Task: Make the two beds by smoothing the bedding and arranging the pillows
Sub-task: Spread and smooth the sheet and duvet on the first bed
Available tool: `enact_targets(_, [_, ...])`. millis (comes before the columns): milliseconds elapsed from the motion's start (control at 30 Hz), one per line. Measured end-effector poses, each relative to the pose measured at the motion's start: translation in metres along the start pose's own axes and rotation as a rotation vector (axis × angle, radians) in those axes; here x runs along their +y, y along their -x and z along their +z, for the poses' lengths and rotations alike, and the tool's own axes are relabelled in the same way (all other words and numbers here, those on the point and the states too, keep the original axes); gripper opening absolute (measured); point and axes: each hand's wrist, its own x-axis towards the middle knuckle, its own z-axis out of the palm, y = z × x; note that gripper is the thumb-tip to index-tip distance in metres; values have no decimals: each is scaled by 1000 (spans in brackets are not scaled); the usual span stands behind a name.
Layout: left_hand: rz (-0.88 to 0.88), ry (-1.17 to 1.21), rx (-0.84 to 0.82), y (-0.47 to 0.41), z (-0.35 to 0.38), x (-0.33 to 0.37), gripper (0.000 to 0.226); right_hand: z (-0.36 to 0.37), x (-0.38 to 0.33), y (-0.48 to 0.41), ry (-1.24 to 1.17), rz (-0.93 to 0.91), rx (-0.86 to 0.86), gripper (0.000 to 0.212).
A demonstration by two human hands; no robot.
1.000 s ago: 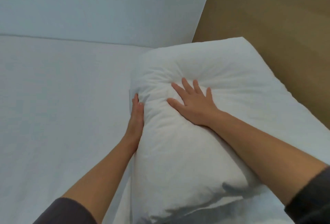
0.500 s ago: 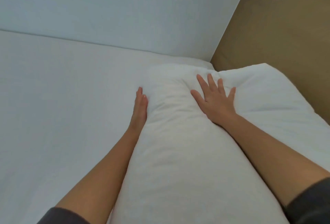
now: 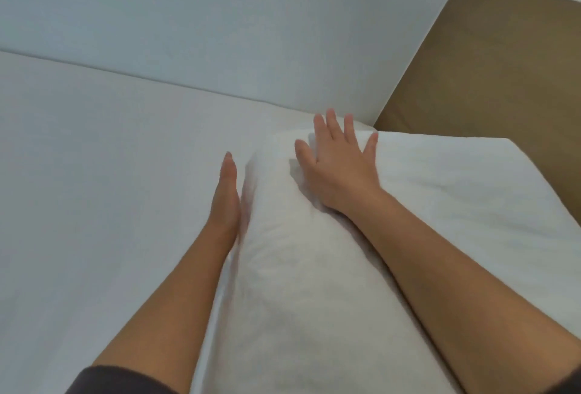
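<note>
Pillow (image 3: 314, 268) runs lengthwise toward the bed's head corner; flat right hand (image 3: 339, 170) presses its top, flat left hand (image 3: 227, 195) flanks it, neither gripping.

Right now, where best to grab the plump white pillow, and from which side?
Probably the left long edge of the white pillow, pinched from the white sheet side, by the left hand. The brown headboard crowds its right side; the puffy top under the right hand offers no edge.

No text, label, brand, number or sign can be read anywhere on the white pillow (image 3: 314, 283), the white bed sheet (image 3: 94, 173), the pale wall (image 3: 220, 16) or the brown headboard (image 3: 487, 63).
</note>
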Motion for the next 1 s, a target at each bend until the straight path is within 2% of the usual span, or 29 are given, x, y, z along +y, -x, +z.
enact_targets(67, [11, -55, -61, 0, 4, 2, 56, 2, -6, 1, 47, -14, -44, 66])
enact_targets(133, [18, -80, -48, -2, 2, 2, 63, 2, -9, 2, 52, -18, -77, 67])
enact_targets(200, [-23, -36, 31, -9, -1, 1, 65, -3, -8, 0, 8, -9, -9, 66])
enact_targets(233, [-40, -63, -7, -9, 0, 4, 66, -3, -8, -1, 24, -12, 9, 64])
enact_targets(267, [-42, -100, -71, -5, 5, 8, 62, -1, -10, 0, 63, -23, -19, 63])
enact_targets(300, [-21, -147, -77, -4, 4, 4, 56, 1, -13, 2, 88, -37, -71, 63])
enact_targets(333, [-28, -96, -54, 1, 5, 6, 49, 3, -15, 3, 76, -45, -98, 62])
enact_targets(400, [-41, -71, -11, 5, 6, 11, 44, 3, -14, 1, 11, -55, -34, 61])
enact_targets(467, [-2, -175, -29, -4, 6, 5, 55, 6, -13, 1, 37, -69, -12, 60])
enact_targets(567, [-12, -273, -93, -7, 11, -4, 54, 23, -16, 9, 71, -118, -111, 58])
enact_targets(633, [-58, -203, -88, -4, 9, 1, 61, 17, -16, 6, 37, -154, -105, 58])
enact_targets(733, [-92, -146, -19, -20, -4, -6, 85, -1, -9, -8, 27, -62, -11, 57])
enact_targets(800, [-125, -187, 1, -20, 0, -7, 77, 4, -7, -9, 67, -40, -38, 58])
enact_targets(900, [-66, -303, -33, -17, 7, -13, 43, 23, -12, -6, 19, -104, -104, 57])
enact_targets(1000, [17, -445, -47, -16, 8, -21, 48, 46, -9, -3, -19, -103, -73, 57])
